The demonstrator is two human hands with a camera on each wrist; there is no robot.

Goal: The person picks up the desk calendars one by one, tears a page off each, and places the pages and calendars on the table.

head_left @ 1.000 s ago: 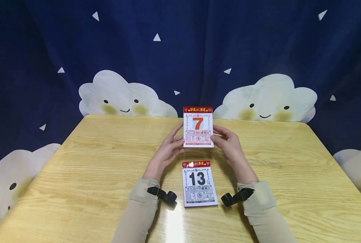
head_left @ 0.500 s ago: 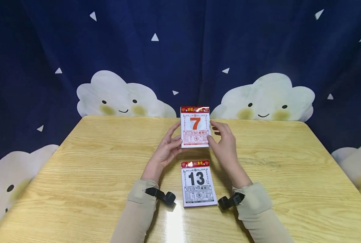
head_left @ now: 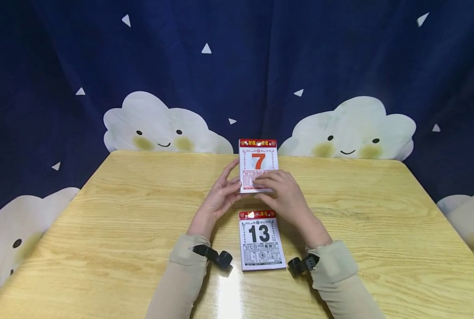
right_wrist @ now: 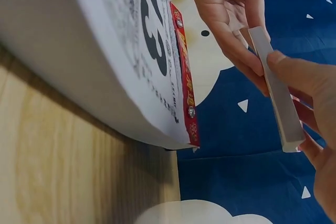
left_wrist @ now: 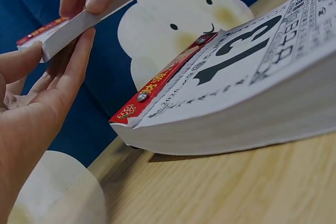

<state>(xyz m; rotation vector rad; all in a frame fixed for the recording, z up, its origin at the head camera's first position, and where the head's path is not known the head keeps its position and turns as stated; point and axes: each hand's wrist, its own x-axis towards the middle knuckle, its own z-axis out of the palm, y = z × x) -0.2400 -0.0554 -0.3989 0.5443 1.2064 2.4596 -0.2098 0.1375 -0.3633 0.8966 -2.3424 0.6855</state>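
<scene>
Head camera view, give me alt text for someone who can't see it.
Both hands hold a tear-off calendar pad showing a red 7 upright above a wooden table, the right hand across its lower part. A second pad showing 13 lies flat nearer the person.

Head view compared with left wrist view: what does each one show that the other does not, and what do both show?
Only the head view shows the red 7 on the held calendar, the right hand laid over its lower half, the whole table and both sleeves. Only the left wrist view shows the thick page stack of the 13 calendar from the side and the held calendar's edge. Both show the left hand gripping the held calendar, the 13 calendar lying flat, and the cloud curtain.
</scene>
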